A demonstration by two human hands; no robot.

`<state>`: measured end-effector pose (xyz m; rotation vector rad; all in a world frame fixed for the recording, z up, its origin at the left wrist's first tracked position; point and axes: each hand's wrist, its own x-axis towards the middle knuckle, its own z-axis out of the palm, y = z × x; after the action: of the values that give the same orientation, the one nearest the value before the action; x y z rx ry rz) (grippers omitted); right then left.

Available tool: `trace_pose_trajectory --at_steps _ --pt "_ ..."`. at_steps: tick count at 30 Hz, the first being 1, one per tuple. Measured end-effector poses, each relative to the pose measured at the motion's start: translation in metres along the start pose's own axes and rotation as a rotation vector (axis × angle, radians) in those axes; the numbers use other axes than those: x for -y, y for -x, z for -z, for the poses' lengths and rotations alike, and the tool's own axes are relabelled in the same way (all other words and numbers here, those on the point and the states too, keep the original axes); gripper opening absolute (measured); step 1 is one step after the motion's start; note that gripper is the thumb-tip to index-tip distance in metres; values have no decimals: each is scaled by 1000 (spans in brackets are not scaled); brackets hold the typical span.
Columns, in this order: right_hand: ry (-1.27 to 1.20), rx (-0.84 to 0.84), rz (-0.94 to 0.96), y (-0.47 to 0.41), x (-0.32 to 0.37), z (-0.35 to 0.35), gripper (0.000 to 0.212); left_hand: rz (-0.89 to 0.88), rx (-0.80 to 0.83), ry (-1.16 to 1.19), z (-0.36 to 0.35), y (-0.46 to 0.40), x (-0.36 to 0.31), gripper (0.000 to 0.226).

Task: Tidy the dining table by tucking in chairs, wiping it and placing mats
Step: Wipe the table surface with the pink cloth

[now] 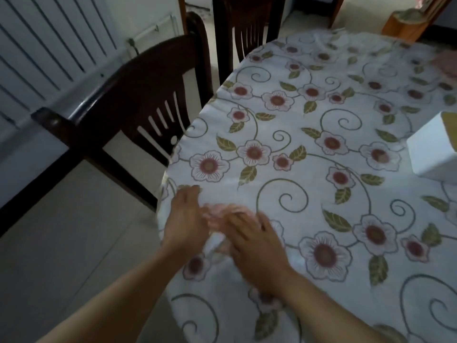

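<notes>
Floral cloth, white with red flowers and green leaves, covers the worktop across the right of the view. Both hands are at its near left edge. The left hand reaches over the rim with its fingers stretched forward, loosely together, on the cloth. The right hand lies palm down just beside it, fingers spread, pressing on a pale pink rag that shows blurred between the two hands; whether either hand grips the rag I cannot tell. A dark wooden chair stands at the left side of the worktop, its slatted back close to the rim. A second dark chair stands at the far end. A white box sits on the cloth at the right edge.
</notes>
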<state>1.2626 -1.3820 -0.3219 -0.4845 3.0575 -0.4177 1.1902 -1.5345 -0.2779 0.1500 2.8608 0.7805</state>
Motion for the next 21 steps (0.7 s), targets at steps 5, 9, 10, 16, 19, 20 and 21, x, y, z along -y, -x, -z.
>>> trace_pose_trajectory --at_steps 5,9,10,16,19,20,21 --pt "27 -132 -687 6 -79 23 54 -7 155 -7 -4 29 -1 70" --pt "-5 -198 -531 8 -29 12 64 -33 206 -7 -5 44 0 69" --pt "-13 -183 -391 20 -4 9 63 -50 205 -16 -5 49 -1 65" --pt "80 -19 -47 131 40 -3 51 -137 228 -113 -14 82 -24 61" --pt "92 -96 -467 169 -29 11 51 -190 246 -117 -32 102 -46 58" --pt "99 -116 -652 183 -55 19 53 -199 255 -110 -38 108 -53 55" --pt "108 -145 -820 196 -76 26 55 -205 267 -105 -43 114 -61 52"
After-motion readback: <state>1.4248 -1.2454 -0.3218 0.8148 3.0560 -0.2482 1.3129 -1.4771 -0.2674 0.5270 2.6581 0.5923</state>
